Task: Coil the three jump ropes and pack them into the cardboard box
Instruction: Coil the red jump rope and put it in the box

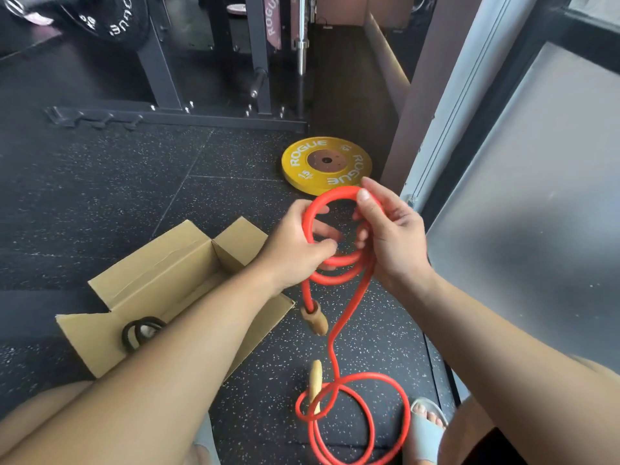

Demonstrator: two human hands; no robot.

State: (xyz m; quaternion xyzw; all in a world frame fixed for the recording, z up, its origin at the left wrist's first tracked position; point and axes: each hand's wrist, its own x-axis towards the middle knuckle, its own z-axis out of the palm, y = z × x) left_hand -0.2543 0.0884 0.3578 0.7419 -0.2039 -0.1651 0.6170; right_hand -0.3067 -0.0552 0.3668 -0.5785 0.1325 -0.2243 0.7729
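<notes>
Both hands hold a red jump rope [335, 330] in front of me above the floor. My left hand [295, 250] grips the small coiled loops at their left side. My right hand [389, 229] pinches the top loop on its right side. One wooden handle [315, 318] hangs just below the coil. The rest of the rope trails down to loose loops on the floor, where the second wooden handle [315, 385] lies. The open cardboard box [161, 273] stands to the lower left, with a coiled black rope [141, 332] inside; my left forearm hides part of its inside.
A yellow weight plate [327, 166] lies flat on the speckled rubber floor beyond my hands. A black rack frame [174, 112] with a barbell stands at the back. A frosted glass door [523, 196] runs along the right. My sandalled foot [427, 427] is beside the floor loops.
</notes>
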